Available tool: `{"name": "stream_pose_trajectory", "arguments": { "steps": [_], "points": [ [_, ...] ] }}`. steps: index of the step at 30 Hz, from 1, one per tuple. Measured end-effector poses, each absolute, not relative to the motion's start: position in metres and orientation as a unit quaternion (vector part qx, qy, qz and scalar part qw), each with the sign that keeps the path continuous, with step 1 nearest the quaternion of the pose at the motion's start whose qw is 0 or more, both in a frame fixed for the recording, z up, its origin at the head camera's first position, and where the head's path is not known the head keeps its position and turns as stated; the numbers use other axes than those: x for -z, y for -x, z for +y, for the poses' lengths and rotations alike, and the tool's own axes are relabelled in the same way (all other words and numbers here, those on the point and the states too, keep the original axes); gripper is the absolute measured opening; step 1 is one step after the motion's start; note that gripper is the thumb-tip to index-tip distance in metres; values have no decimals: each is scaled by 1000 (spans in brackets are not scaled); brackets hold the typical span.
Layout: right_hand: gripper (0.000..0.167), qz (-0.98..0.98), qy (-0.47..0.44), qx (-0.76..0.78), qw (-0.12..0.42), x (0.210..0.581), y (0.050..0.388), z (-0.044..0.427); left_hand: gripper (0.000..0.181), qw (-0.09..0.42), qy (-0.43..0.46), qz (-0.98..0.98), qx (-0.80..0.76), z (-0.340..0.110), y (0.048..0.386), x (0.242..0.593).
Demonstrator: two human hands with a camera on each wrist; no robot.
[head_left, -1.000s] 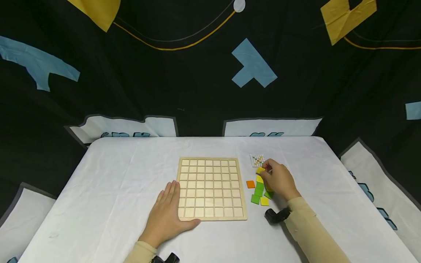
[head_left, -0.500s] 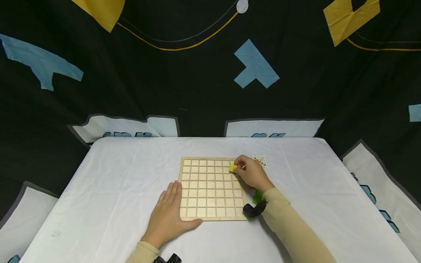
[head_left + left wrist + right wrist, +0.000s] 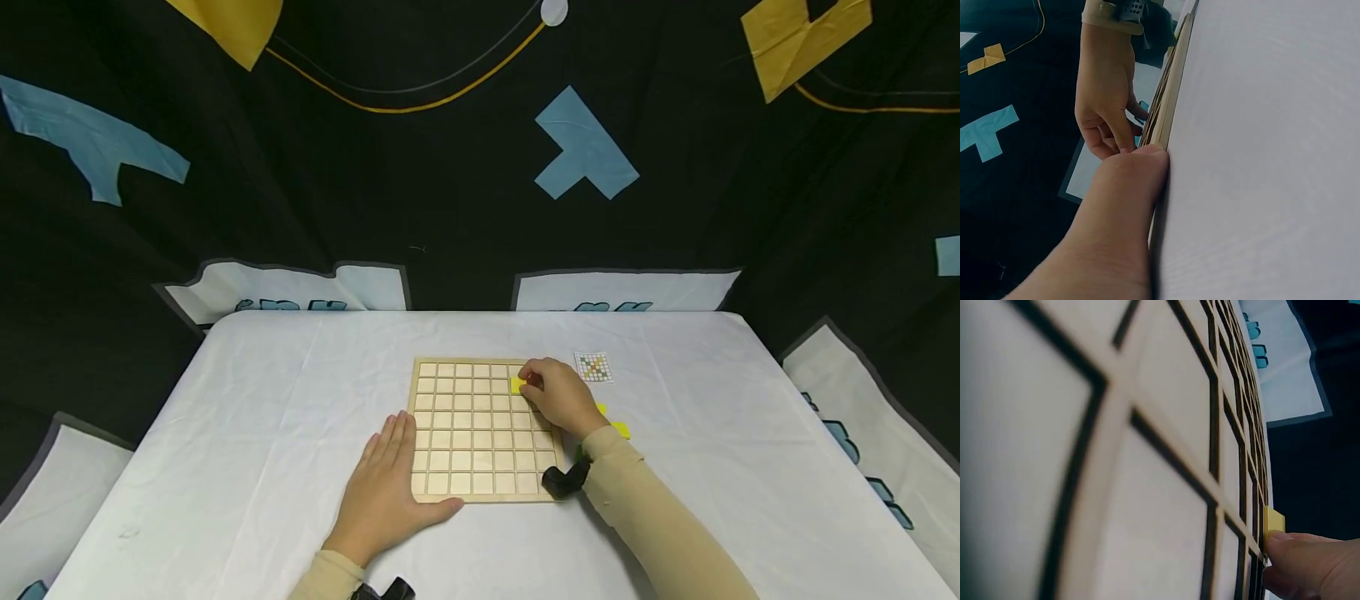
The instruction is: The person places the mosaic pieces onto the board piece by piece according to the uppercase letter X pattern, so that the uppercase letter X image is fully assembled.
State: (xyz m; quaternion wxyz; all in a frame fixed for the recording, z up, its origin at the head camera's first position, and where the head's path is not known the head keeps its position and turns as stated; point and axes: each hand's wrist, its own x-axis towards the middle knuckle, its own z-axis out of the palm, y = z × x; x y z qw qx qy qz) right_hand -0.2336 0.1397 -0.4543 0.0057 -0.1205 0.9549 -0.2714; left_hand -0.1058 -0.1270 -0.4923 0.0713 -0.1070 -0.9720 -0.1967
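A square wooden grid board [image 3: 463, 437] with bare cells lies on the table. My left hand [image 3: 381, 498] rests against its left side with fingers straight, the thumb reaching along the front edge. Over the board's upper right part, my right hand [image 3: 561, 397] pinches a yellow square tile [image 3: 517, 385] between thumb and fingers. In the right wrist view that tile [image 3: 1275, 521] stands at the grid surface, by the fingertips. Whether it sits fully inside a cell I cannot tell.
A small card [image 3: 593, 367] printed with a coloured grid lies right of the board. Loose yellow tiles [image 3: 621, 430] show past the right forearm, which hides most of the other tiles. A white cloth [image 3: 225, 433] covers the table; a dark curtain [image 3: 450, 192] hangs behind.
My right hand has gone from the loose tiles leftward onto the board, carrying a yellow tile, and has shifted slightly further left since. My left hand has stayed at the board.
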Motion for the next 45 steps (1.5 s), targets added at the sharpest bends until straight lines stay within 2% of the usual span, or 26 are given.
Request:
{"name": "stream_pose_trajectory", "arguments": {
  "steps": [10, 17, 24, 28, 35, 40, 45],
  "points": [
    [25, 958, 166, 233, 33, 445, 224, 156, 133, 74, 107, -972, 194, -127, 104, 495],
    [33, 962, 124, 242, 16, 436, 219, 196, 133, 83, 106, -972, 195, -126, 105, 497],
    [35, 968, 71, 227, 75, 438, 214, 231, 133, 80, 102, -973, 189, -125, 105, 496],
    [29, 966, 61, 232, 93, 443, 211, 239, 134, 70, 100, -974, 190, -125, 106, 496],
    [14, 961, 52, 260, 84, 448, 207, 241, 134, 71, 99, -975, 188, -124, 106, 496],
    [14, 955, 48, 287, 56, 446, 208, 230, 134, 64, 99, -975, 189, -124, 105, 494],
    [16, 947, 59, 315, 39, 442, 211, 201, 134, 64, 99, -975, 189, -123, 104, 494]
  ]
}}
